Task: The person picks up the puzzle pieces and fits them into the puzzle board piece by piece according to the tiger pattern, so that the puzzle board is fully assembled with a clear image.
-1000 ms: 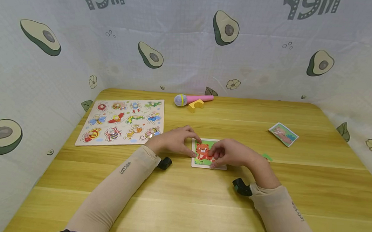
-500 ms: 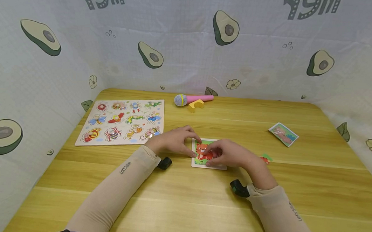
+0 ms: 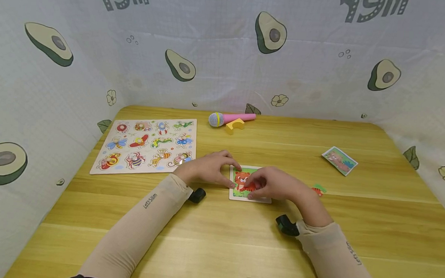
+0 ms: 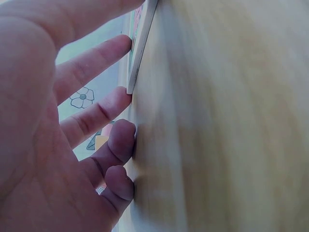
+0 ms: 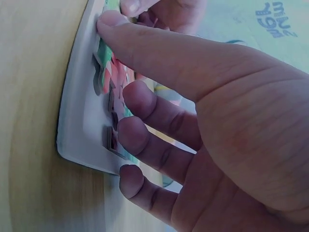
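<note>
A small jigsaw puzzle of a tiger [image 3: 242,178] lies in a white-rimmed tray [image 3: 266,199] on the table. My left hand [image 3: 211,168] touches the tray's left side with fingers loosely extended; in the left wrist view, fingertips [image 4: 124,95] meet its corner. Above the right half arches my right hand [image 3: 274,183], thumb and index finger on a green-and-orange puzzle piece [image 5: 105,72], pinching it against the picture; the index fingertip is hidden in the right wrist view. The other fingers are curled over the tray, where bare board shows along one side.
Loose puzzle pieces [image 3: 319,189] lie beyond my right wrist. A picture card [image 3: 339,160] is farther right. At the back are a pink toy microphone [image 3: 238,118] and a yellow arch block [image 3: 234,125]. An insect peg board [image 3: 146,146] occupies the left.
My right hand has shifted slightly left over the puzzle, then stayed nearly still. More of the loose pieces shows beside its wrist. The left hand has kept its place.
</note>
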Available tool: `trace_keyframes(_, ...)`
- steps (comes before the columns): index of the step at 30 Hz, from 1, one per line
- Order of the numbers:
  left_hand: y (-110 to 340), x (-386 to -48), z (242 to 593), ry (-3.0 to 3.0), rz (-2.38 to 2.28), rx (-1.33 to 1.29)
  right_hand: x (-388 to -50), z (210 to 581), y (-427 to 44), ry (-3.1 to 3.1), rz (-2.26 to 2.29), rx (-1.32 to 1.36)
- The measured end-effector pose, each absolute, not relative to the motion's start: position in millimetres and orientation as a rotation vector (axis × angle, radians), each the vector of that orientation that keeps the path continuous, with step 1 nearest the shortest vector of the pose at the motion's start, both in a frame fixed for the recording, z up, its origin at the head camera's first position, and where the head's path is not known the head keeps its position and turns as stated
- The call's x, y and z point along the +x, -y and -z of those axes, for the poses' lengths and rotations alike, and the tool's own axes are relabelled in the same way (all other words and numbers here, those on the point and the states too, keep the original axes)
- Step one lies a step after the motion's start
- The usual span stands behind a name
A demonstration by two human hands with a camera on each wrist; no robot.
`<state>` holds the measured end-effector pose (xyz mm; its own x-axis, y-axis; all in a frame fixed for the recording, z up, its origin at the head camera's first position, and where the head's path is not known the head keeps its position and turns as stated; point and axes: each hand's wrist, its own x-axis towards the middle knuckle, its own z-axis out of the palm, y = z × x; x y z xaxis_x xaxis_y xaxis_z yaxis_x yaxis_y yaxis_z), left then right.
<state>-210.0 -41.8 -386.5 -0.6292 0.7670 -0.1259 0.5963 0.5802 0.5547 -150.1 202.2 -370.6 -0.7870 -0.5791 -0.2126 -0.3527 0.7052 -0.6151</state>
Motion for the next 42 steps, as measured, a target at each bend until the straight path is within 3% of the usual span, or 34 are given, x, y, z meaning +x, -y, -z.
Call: trace_keyframes(42,23,-194,383,-2.659,-0.465,1.039,-152,366,-216,-2.532,0.798,-0.699)
